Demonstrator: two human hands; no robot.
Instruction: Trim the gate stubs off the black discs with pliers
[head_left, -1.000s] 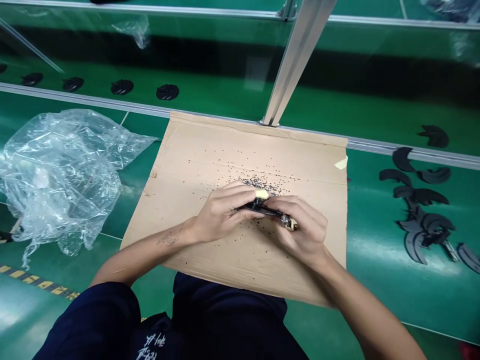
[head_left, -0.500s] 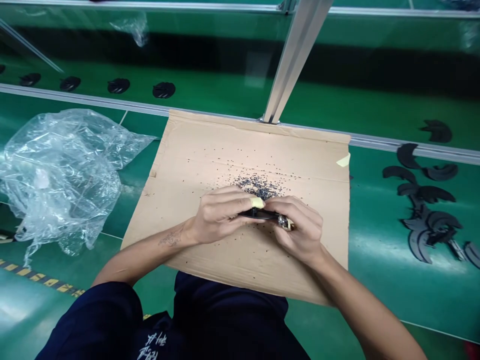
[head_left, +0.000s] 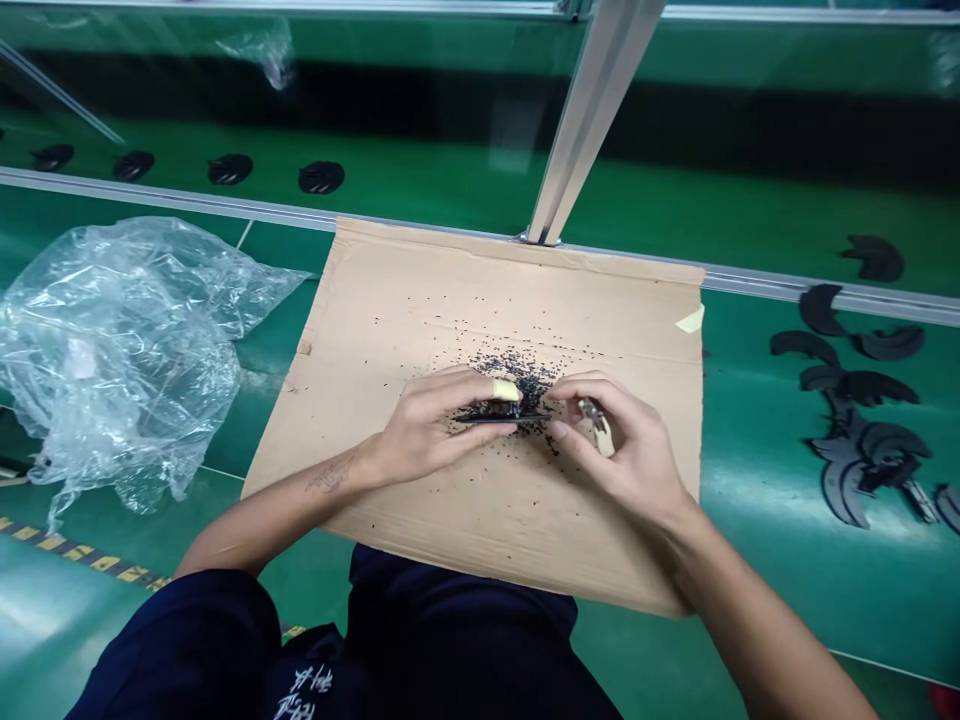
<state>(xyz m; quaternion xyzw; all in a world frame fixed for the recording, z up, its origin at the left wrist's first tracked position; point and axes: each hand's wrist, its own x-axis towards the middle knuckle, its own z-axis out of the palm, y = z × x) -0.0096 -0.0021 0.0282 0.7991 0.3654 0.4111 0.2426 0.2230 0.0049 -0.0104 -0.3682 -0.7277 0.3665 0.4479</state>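
My left hand (head_left: 439, 420) is closed around a thin black plastic part (head_left: 491, 419), seen edge-on, with yellow tape wrapped round one finger. To its right, my right hand (head_left: 626, 440) has a small shiny metal tool with pale yellow on it (head_left: 598, 425) tucked against the palm; its exact kind is hard to make out. The right thumb and forefinger stand apart just off the end of the black part. Behind and below the hands, many tiny black bits (head_left: 517, 365) lie scattered over a sheet of cardboard (head_left: 450, 530).
A crumpled clear plastic bag (head_left: 127, 350) lies at the left. Curved black plates (head_left: 862, 440) are piled loosely on the green surface at the right. Beyond a metal rail (head_left: 225, 205), several black parts (head_left: 321, 177) stand in a row. A metal post (head_left: 585, 130) rises behind the cardboard.
My right hand has drawn back to the right, away from the black part, and its thumb and forefinger have parted. The left hand keeps the part, moved slightly left and now edge-on.
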